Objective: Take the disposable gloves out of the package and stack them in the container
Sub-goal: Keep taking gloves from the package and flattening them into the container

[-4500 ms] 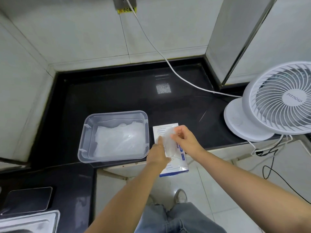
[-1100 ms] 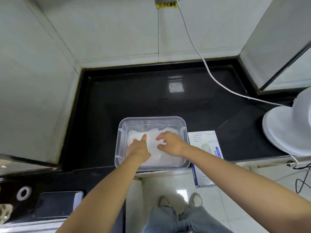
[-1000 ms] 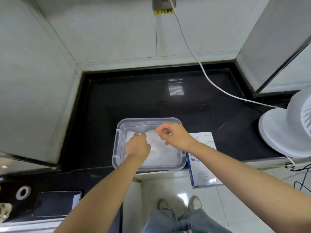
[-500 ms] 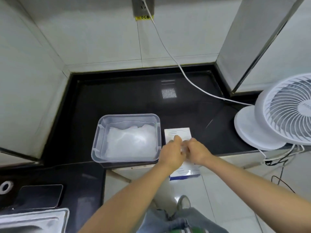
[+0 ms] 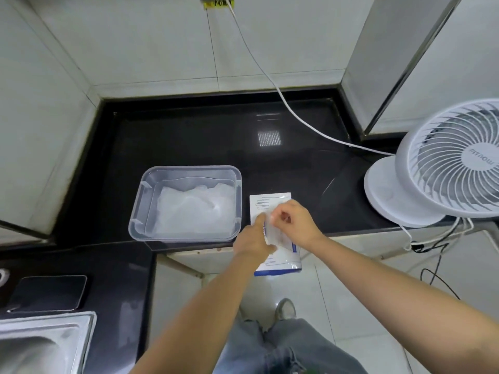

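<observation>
Pulling step: the package (image 5: pixel 270 201) lies at the table's (image 5: pixel 189 136) front edge, just right of the container (image 5: pixel 186 170), with the right hand (image 5: pixel 294 225) pinching a clear glove (image 5: pixel 276 236) and the left hand (image 5: pixel 253 242) gripping its lower edge — next, likely: lift it free, carry it left and lay it flat on the stacked gloves (image 5: pixel 194 209).

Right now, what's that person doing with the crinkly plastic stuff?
A person is taking a thin clear glove out of the white package, which lies at the front edge of the black counter. The right hand pinches the glove from above, and the left hand grips it from the side. Just left of the package, the clear container already holds a pile of gloves.
</observation>
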A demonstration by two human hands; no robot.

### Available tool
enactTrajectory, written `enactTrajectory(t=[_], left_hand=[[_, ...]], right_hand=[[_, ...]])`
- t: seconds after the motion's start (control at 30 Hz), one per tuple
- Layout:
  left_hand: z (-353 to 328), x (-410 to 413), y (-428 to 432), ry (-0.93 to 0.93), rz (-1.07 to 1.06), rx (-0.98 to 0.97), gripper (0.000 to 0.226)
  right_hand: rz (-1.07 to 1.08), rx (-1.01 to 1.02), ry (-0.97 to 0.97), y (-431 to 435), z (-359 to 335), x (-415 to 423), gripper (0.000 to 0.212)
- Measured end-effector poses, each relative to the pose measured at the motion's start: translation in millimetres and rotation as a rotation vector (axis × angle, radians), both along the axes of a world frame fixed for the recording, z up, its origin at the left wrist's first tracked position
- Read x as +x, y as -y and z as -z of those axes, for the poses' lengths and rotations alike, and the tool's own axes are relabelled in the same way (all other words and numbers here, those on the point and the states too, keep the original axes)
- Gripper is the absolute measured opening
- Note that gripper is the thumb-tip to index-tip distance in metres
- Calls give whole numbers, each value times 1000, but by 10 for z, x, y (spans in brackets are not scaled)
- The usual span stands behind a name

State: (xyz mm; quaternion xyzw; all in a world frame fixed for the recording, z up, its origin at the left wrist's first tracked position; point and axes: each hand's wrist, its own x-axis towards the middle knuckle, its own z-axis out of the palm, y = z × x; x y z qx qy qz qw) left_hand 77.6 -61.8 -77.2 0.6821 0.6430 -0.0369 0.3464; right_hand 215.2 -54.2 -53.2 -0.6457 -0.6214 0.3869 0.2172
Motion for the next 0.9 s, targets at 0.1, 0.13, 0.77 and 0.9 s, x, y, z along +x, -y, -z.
enactTrajectory(t=[0.1, 0.13, 0.77, 0.9], left_hand=[[17, 17, 5, -11, -8, 13, 91], [30, 21, 11, -11, -8, 11, 91], [-83, 65, 8, 8, 0, -99, 87], [-270, 113, -86, 115, -31, -41, 54]], right_hand=[[140, 95, -225, -56, -154, 15, 9], [188, 84, -257, -72, -182, 7, 2], [326, -80, -584, -226, -555, 94, 20], [253, -163, -562, -187, -589, 145, 38]])
